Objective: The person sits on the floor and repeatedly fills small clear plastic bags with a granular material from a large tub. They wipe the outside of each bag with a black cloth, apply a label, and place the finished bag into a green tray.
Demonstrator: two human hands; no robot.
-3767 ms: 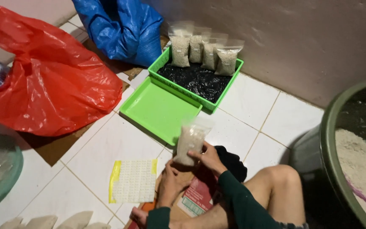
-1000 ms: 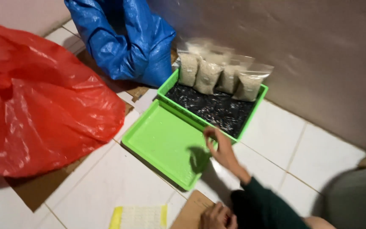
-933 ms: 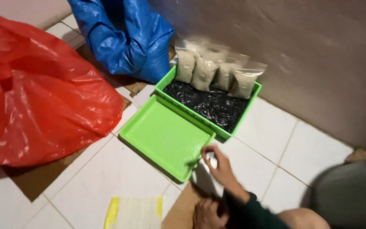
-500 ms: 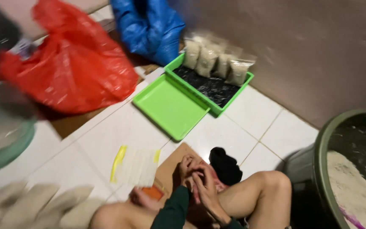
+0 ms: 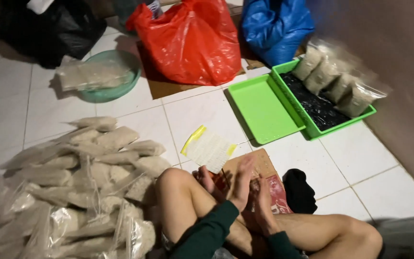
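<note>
Nearest me, my crossed bare legs frame both hands, which sit low over a piece of brown cardboard (image 5: 259, 165) on the tiled floor. My left hand (image 5: 242, 184) is raised edge-on, palm turned inward, fingers (image 5: 245, 168) straight and pressed together; my right hand (image 5: 263, 201) faces it just beside, fingers likewise extended and closed up. Neither hand holds anything that I can make out; blur hides the gap between the palms. A black cloth (image 5: 299, 189) lies just right of the hands. To my left, a large heap of clear filled packets (image 5: 73, 182) of pale grain covers the floor. Just beyond the hands lies a flat sheet of empty bags with a yellow strip (image 5: 208, 147). Farther out, a shallow green lid (image 5: 263, 108) lies empty, touching a green tray (image 5: 360, 117) that holds dark material with four filled packets (image 5: 334, 79) leaning along its far side. A teal basin (image 5: 109, 74) at left holds more packets. At the far edge stand a red plastic bag (image 5: 192, 41), a blue plastic bag (image 5: 276, 26) and a black bag (image 5: 49, 26). Against the earlier frames: my right hand, then stretched out at the green lid, is back at my lap, and the packet held before is no longer in my fingers.
</note>
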